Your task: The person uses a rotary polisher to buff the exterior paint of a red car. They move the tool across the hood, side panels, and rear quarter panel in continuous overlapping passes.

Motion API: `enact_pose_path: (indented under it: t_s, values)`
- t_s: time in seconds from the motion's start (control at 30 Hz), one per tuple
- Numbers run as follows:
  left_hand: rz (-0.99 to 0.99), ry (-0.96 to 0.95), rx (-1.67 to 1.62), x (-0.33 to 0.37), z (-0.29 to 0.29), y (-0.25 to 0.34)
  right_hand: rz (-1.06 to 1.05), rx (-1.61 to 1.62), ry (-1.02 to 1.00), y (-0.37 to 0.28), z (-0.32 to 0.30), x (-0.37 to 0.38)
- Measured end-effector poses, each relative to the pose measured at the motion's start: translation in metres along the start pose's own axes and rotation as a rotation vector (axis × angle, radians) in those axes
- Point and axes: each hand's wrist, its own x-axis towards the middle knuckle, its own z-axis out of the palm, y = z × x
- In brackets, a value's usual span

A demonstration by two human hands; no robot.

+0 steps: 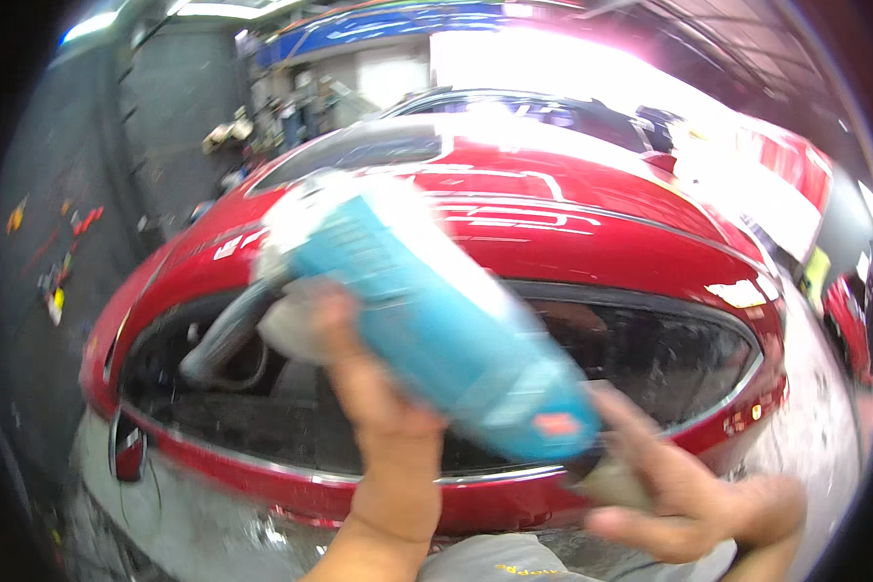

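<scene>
Polisher, a blue power tool with a pale, rounded head at its upper left end, is held in the air in front of a red car, lying tilted so that its body runs from upper left down to lower right across the car's side window. Left hand comes up from below and its grip closes round the tool near the head end, fingers wrapped over a pale cloth or pad (motion blur makes it hard to tell which). Right hand holds the lower, rear end of the tool, where a dark stub sticks out, its fingers spread loosely about it. A grey hose or cord droops from the head end toward the open window. Beyond the car lies a dark workshop floor with small bright items scattered on it.
</scene>
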Motion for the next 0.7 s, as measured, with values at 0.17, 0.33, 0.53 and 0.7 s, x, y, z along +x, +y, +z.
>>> enact_pose_path:
  t_s: [0.17,0.33,0.53,0.7]
  values:
    - [0.185,0.025,0.065,0.003,0.0,0.029,-0.363,-0.16,0.081,-0.001,0.03,0.038]
    - [-0.204,-0.465,-0.003,0.031,-0.011,0.029,-0.065,-0.082,0.036,-0.032,0.007,0.0]
    - [-0.355,-0.405,-0.138,-0.02,0.051,-0.054,-0.037,-0.013,0.058,-0.019,-0.037,-0.091]
    - [-0.563,-0.306,-0.22,-0.073,0.12,-0.185,-0.189,-0.021,0.292,0.03,-0.101,-0.201]
